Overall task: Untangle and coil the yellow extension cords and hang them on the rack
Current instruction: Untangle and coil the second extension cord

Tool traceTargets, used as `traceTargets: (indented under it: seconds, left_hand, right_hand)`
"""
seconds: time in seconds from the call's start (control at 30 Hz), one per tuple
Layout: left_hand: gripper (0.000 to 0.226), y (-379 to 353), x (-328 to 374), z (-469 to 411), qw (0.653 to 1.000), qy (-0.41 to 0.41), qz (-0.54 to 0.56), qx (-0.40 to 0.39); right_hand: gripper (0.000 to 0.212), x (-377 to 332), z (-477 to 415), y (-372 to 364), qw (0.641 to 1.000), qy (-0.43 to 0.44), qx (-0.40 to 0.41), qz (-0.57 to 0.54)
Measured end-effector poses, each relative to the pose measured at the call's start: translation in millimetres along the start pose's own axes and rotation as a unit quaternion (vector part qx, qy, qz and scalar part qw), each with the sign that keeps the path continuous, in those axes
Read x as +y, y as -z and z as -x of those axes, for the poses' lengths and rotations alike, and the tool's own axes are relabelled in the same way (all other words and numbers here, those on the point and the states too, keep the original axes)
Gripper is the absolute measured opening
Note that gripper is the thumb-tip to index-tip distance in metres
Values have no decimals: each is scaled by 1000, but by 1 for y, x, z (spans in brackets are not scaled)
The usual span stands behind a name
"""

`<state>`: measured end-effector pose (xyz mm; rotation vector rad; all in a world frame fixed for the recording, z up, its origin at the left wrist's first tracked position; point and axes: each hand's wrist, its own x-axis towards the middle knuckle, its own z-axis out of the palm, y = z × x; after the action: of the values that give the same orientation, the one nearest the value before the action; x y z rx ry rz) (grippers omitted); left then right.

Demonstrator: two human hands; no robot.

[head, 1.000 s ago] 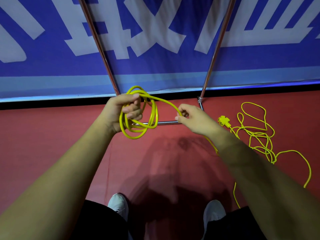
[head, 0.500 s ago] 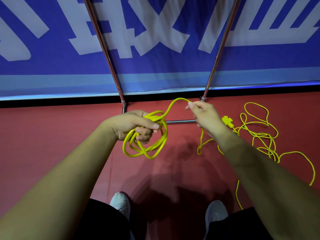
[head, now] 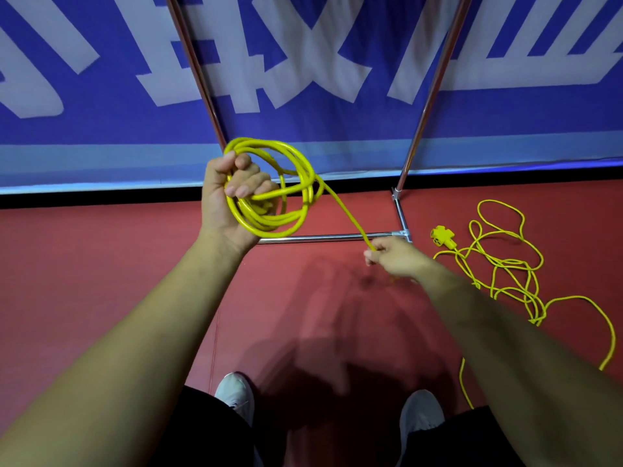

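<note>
My left hand (head: 229, 203) is raised, palm toward me, gripping a coil of yellow extension cord (head: 296, 163) made of several loops. One strand runs taut from the coil down to the right into my right hand (head: 394, 257), which pinches it low over the floor. The loose remainder of the yellow cord (head: 505, 267) lies tangled on the red floor at the right, with its yellow socket block (head: 442, 236) beside the rack's foot. The metal rack (head: 337, 236) stands ahead, its base bar on the floor and two uprights rising in front of the banner.
A blue banner with large white characters (head: 303, 79) covers the wall behind the rack. The floor (head: 101, 264) is red. My two white shoes (head: 236, 392) show at the bottom, close to a strand of cord trailing past my right foot.
My left hand has lifted and turned the coil upward, which now holds one more loop. My right hand has dropped down and to the right along the cord, pulling the strand straight.
</note>
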<state>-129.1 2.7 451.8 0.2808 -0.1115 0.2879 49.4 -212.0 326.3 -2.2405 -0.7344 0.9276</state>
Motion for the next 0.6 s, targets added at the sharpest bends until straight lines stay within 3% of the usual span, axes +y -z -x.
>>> traceTargets:
  seconds: [0.07,0.13,0.23,0.33,0.5,0.6]
  left_hand:
    - [13,-1,7,-1,999,-34,-17,28]
    - [13,-3,5,-1,991,-55,-88,80]
    - [20,-4,3,-1,962,-93,-190,172]
    - [23,-9,-1,-4,932,-100,-287,200]
    - [24,-6,-2,-2,898,-87,-392,179]
    - [15,2,-1,-3,880,-60,-445,155]
  right_hand:
    - [24,13,1,-1,999,-39,-27,11]
    - [20,16,6,-4,996,-53,-55,-56]
    - [21,0,7,-16,997,-23,-46,-59]
    - [24,-27,9,-27,999,19,-37,0]
    - [17,-75,41,-36,961,55,-246,111]
    - [17,-97,57,-32,938,89,-308,132]
